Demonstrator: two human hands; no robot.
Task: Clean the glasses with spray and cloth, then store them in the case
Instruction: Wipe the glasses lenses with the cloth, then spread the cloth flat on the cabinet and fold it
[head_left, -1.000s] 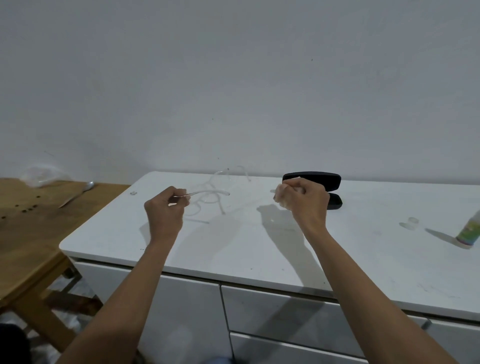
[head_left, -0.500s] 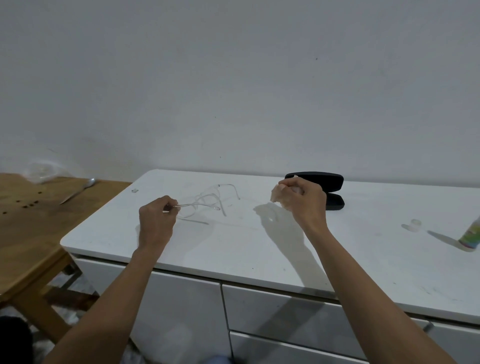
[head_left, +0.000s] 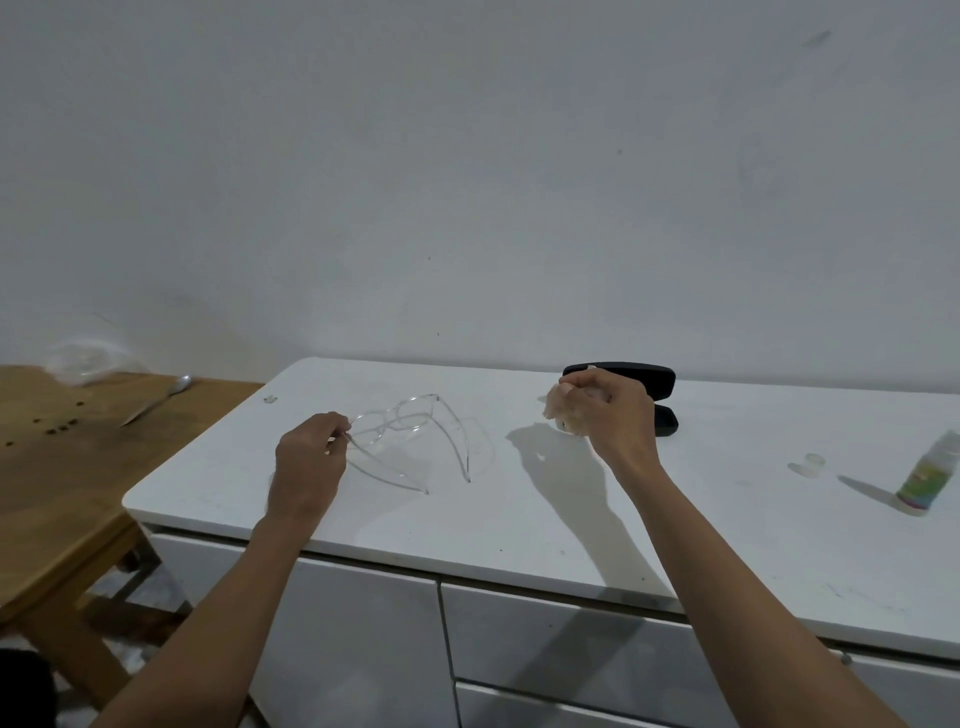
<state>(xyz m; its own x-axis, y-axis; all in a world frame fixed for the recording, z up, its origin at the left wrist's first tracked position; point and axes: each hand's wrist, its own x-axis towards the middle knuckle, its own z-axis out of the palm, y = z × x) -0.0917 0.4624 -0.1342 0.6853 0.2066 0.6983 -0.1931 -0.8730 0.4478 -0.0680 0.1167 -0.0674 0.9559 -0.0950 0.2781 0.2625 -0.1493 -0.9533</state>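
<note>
On the white cabinet top (head_left: 571, 499), my left hand (head_left: 306, 462) pinches the clear glasses (head_left: 400, 426) by one temple; my right hand (head_left: 608, 410) clenches the cloth (head_left: 558, 410). Such a thin hold could twist the hinge or drop them short of the black case (head_left: 644, 382).

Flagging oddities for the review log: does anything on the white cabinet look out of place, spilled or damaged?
Nothing looks spilled or broken. The spray bottle stands uncapped at the right, its small clear cap lying loose beside it. The black case sits open behind the right hand, which bunches the cloth. The left hand pinches the glasses.
</note>
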